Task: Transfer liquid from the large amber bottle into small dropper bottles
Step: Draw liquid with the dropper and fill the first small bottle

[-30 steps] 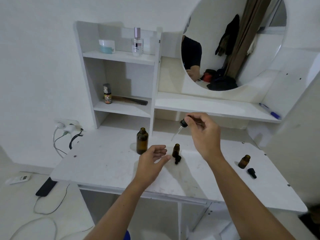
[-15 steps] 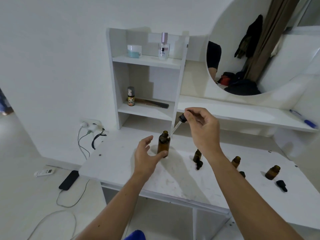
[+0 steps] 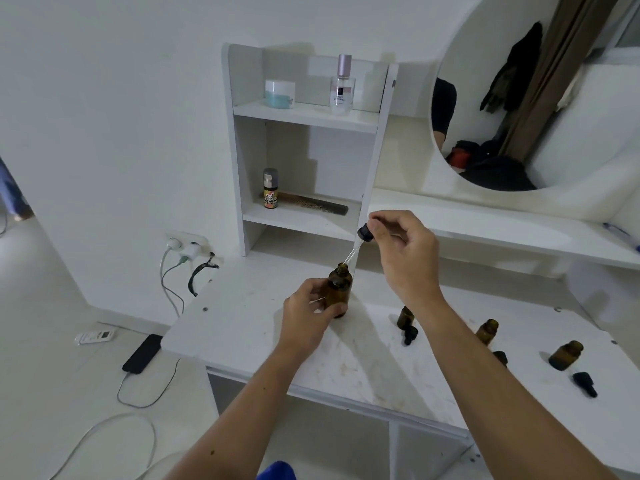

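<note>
The large amber bottle (image 3: 341, 287) stands uncapped on the white desk (image 3: 249, 327). My left hand (image 3: 308, 315) wraps around its lower body. My right hand (image 3: 403, 252) pinches the black bulb of a glass dropper (image 3: 358, 245), tilted, with its tip at the bottle's mouth. Three small amber dropper bottles stand open to the right: one (image 3: 405, 317) partly behind my right wrist, one (image 3: 487, 331) further right, one (image 3: 566, 355) near the edge. Black dropper caps (image 3: 409, 336) (image 3: 585, 384) lie beside them.
A white shelf unit (image 3: 304, 119) behind holds a jar, a perfume bottle, a small spray bottle and a comb. A round mirror (image 3: 519, 98) hangs at the right. A wall socket with cables (image 3: 187, 251), a phone (image 3: 142, 353) and a remote lie on the floor at the left.
My left hand went from hovering near a small bottle to gripping the large bottle. My right hand carried the dropper left, and its tip now meets the bottle's mouth. The view shifted left.
</note>
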